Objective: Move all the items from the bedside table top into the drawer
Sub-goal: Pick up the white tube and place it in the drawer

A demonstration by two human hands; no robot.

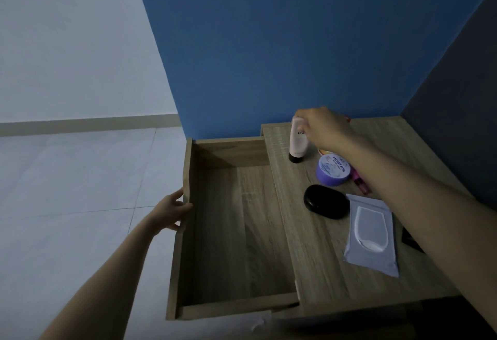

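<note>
The wooden drawer (pixel 236 310) stands pulled out to the left of the bedside table top (pixel 317 253), and nothing lies in it. My left hand (pixel 172 212) grips the drawer's front panel. My right hand (pixel 322 127) closes around the top of a pale pink tube (pixel 297 143) that stands upright on its black cap at the far end of the table top. Nearer lie a purple round jar (pixel 333 170), a black oval case (pixel 325 205) and a pale flat wipes pack (pixel 371 234). A pink item (pixel 361 185) is partly hidden under my right forearm.
A blue wall (pixel 269 44) rises right behind the table and a dark panel (pixel 462 124) borders it on the right. A small dark object (pixel 411 241) peeks out beside my forearm. Pale tiled floor (pixel 80 205) spreads to the left of the drawer.
</note>
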